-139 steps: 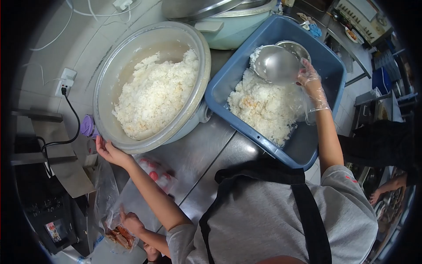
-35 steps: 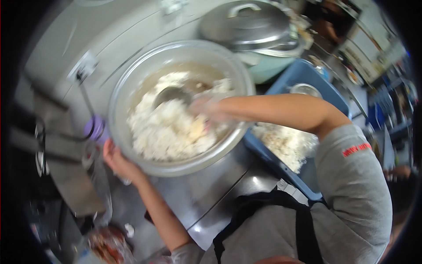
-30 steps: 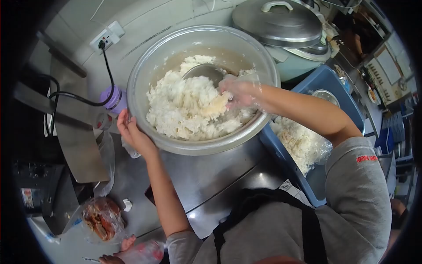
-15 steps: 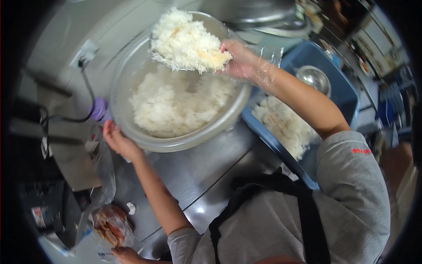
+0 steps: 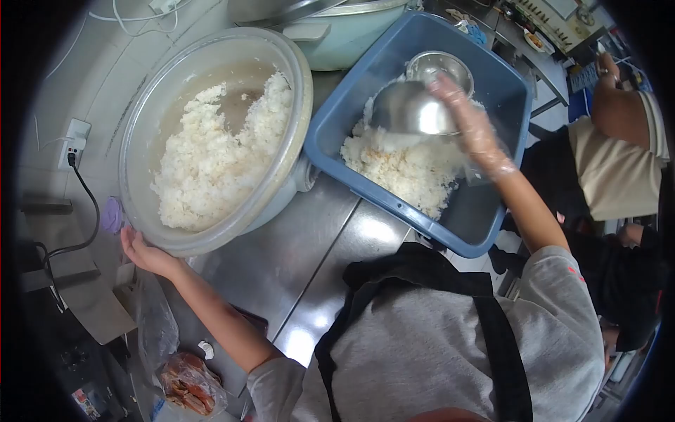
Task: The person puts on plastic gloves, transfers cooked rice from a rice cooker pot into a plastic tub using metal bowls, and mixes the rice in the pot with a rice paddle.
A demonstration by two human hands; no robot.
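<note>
My right hand [image 5: 467, 126], in a clear plastic glove, grips a metal bowl [image 5: 411, 109] by its edge. The bowl is tipped over above a blue plastic bin [image 5: 485, 243], its opening turned downward and blurred. Cooked white rice [image 5: 404, 176] lies heaped in the bin beneath it. A second metal bowl [image 5: 446, 67] rests at the bin's far side. My bare left hand [image 5: 146, 252] holds the near left edge of a large round tub [image 5: 304, 105], which looks tilted. More white rice [image 5: 211, 165] fills much of that tub, with part of its bottom showing.
A pale green tub [image 5: 351, 42] with a metal lid stands behind. Reddish food in a plastic bag [image 5: 190, 383] lies at lower left. A black cable [image 5: 91, 190] runs from a wall socket. On the right, another person's arm [image 5: 619, 116] shows beside the counter.
My right hand has carried the bowl from above the round tub to the blue bin and turned it over; its heaped rice is out of it. My left hand stays at the tub's edge.
</note>
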